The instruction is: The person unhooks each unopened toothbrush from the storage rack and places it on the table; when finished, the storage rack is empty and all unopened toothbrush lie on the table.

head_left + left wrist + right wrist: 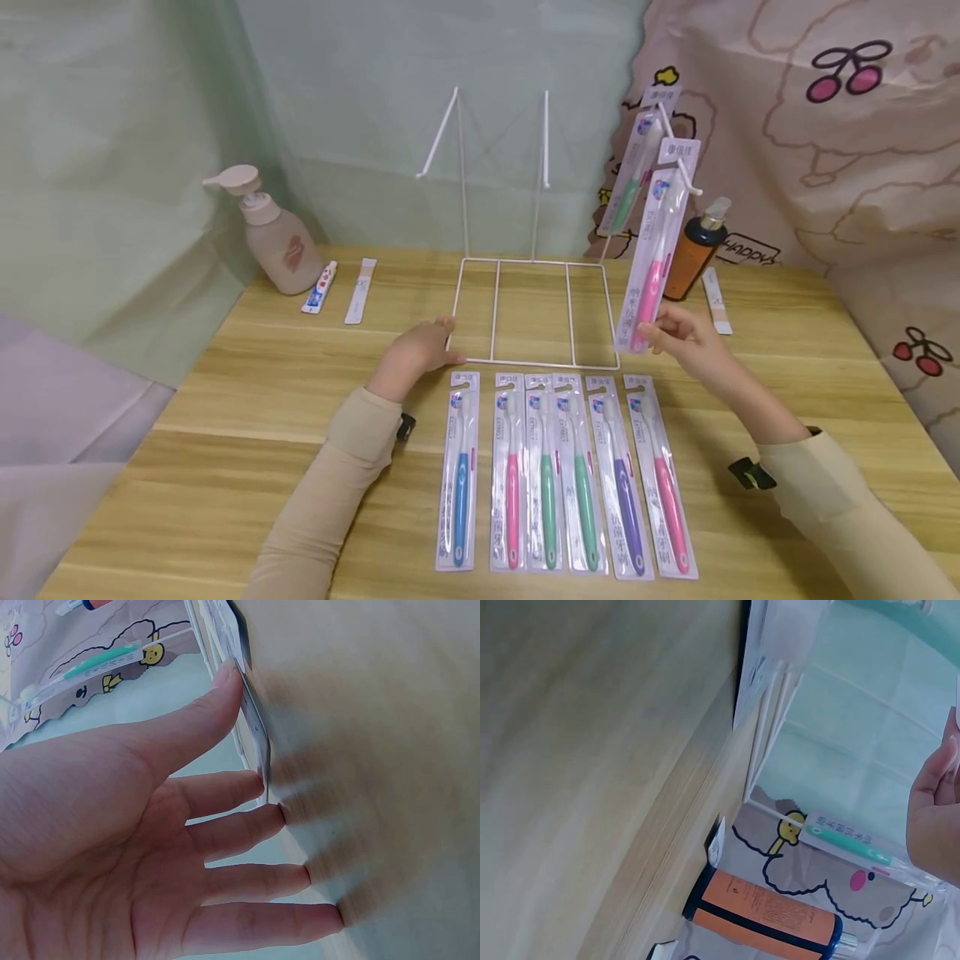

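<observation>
A packaged pink toothbrush (655,275) hangs by its card near the tip of the rack's right hook, and my right hand (692,340) pinches the package's lower end. In the right wrist view only part of the right hand (936,802) shows, at the right edge. Behind it on the same hook hangs a packaged green toothbrush (628,192). My left hand (416,354) rests at the front left corner of the white wire rack (540,363). In the left wrist view the left hand's fingers (247,881) are straight, fingertips on the tabletop.
Several packaged toothbrushes (550,475) lie in a row before the rack. A pump bottle (281,246), a small toothpaste tube (320,287) and a paper strip (361,292) sit at left. An orange bottle (692,258) and another strip (717,302) are at right.
</observation>
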